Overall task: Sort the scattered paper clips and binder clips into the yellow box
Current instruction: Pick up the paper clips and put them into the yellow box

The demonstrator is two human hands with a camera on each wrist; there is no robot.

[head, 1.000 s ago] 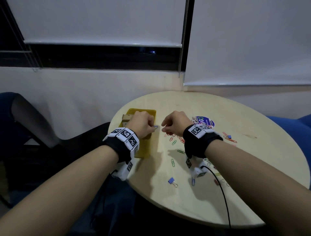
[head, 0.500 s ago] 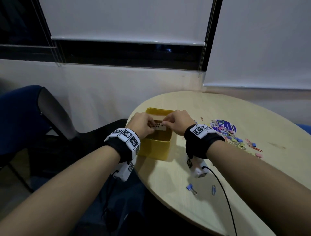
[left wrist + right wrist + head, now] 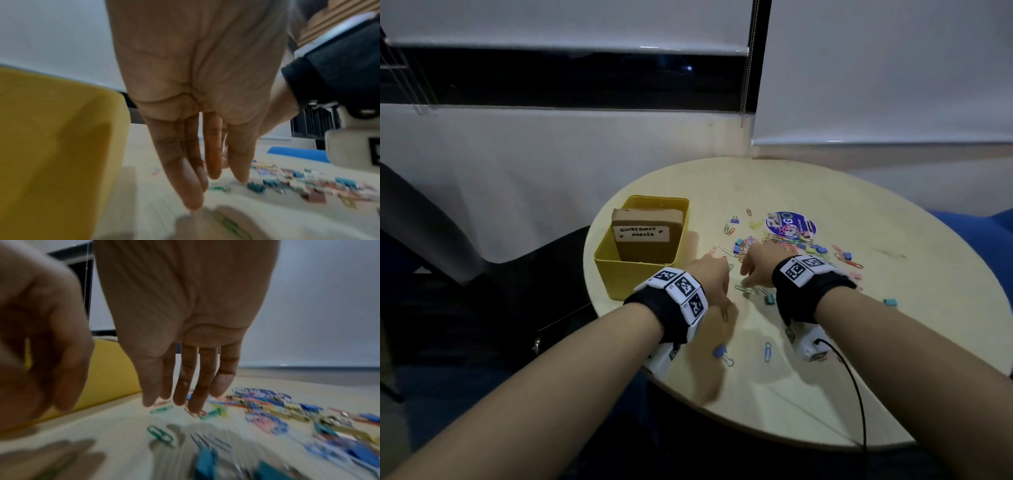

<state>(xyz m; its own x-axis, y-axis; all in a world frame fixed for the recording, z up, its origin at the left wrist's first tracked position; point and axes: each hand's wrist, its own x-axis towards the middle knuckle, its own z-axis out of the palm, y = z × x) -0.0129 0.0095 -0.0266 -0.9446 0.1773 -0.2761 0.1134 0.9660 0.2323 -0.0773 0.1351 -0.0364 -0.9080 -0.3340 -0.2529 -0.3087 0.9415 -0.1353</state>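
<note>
The yellow box (image 3: 619, 281) stands at the table's left edge with a brown cardboard box (image 3: 647, 236) labelled "WHITEBOARD MARKER" inside it. Coloured paper clips and binder clips (image 3: 784, 243) lie scattered to its right. My left hand (image 3: 710, 277) hovers just right of the box (image 3: 51, 146), its fingers (image 3: 193, 186) straight, pointing down and holding nothing. My right hand (image 3: 756, 265) hangs beside it over the clips, its fingers (image 3: 183, 386) straight and empty, their tips just above a green paper clip (image 3: 160, 434) and others.
A round blue sticker (image 3: 790, 224) lies beyond the pile. Nearer me lie a blue binder clip (image 3: 720, 353) and a blue paper clip (image 3: 767, 351). A black cable (image 3: 856, 387) runs from my right wrist. The round table's edge (image 3: 592, 308) curves close on the left.
Half a second ago both hands were at the yellow box, touching the cardboard box. Both have since moved right and down over the scattered clips.
</note>
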